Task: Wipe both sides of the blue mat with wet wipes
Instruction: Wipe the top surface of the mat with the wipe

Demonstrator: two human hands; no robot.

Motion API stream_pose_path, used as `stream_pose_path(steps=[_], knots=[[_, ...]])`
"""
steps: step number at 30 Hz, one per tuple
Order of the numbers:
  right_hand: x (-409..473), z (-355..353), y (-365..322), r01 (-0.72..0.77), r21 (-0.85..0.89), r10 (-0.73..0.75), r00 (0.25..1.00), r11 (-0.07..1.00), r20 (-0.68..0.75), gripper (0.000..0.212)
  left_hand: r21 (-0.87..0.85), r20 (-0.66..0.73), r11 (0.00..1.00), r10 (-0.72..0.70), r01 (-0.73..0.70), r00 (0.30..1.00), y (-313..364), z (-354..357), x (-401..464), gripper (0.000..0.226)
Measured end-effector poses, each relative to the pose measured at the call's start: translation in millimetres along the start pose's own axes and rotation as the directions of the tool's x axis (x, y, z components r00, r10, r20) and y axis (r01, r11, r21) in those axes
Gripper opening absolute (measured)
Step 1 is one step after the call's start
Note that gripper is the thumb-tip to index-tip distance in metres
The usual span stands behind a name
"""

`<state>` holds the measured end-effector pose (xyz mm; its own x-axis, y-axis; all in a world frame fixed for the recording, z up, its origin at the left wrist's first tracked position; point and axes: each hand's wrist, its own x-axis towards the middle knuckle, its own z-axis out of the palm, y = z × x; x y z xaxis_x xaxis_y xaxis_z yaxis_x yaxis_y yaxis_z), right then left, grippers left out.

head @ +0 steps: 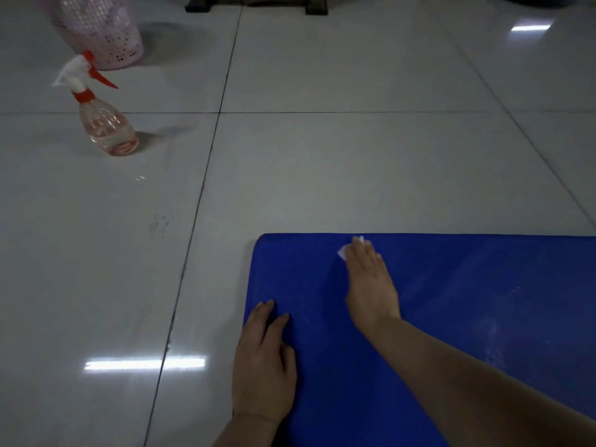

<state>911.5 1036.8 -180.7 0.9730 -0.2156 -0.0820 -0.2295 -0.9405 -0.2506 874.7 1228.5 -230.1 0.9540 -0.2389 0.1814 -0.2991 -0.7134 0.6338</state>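
Right hand (367, 279) flat, pressing wipe (342, 252) on mat (483, 301) near far edge; left hand (264, 359) flat, empty, steadying it. Risk: mat sliding on glossy floor (290, 172).

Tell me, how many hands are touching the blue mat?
2. The left hand rests flat near the mat's left edge. The right hand presses a white wipe near the far edge.

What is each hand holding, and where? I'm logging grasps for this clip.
The right hand presses a white wet wipe flat under its fingers on the blue mat. The left hand holds nothing, resting on the mat.
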Motion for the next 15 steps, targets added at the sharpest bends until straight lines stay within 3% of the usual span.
stream_pose_path(steps=[2, 6, 11, 13, 15], knots=[[-10.2, -1.2, -1.0, -0.066, 0.037, 0.065, 0.997, 0.997, 0.033, 0.074, -0.008, 0.018, 1.000, -0.021, 0.021, 1.000, 3.4, -1.6, 0.8, 0.050], [-17.2, 2.9, -12.9, -0.007, 0.056, 0.003, 0.997, 0.998, 0.073, 0.074, -0.043, 0.027, 0.999, -0.019, 0.020, 0.999, 5.5, -10.2, 3.7, 0.048], [-22.9, 6.7, -11.7, -0.184, 0.040, 0.184, 0.983, 0.982, 0.012, 0.070, 0.089, 0.054, 0.994, 0.059, -0.063, 0.997, -2.8, -20.3, -36.9, 0.043], [-29.7, 16.0, -38.4, -0.026, -0.035, 0.026, 0.999, 0.999, -0.022, 0.066, 0.039, 0.003, 0.998, 0.047, -0.047, 0.999, -7.1, -20.1, -51.5, 0.039], [-37.6, 25.3, -68.5, 0.205, 0.078, -0.210, 0.975, 0.976, 0.074, 0.067, -0.027, -0.031, 0.999, 0.036, -0.037, 0.999, -11.5, -18.4, -51.5, 0.035]])
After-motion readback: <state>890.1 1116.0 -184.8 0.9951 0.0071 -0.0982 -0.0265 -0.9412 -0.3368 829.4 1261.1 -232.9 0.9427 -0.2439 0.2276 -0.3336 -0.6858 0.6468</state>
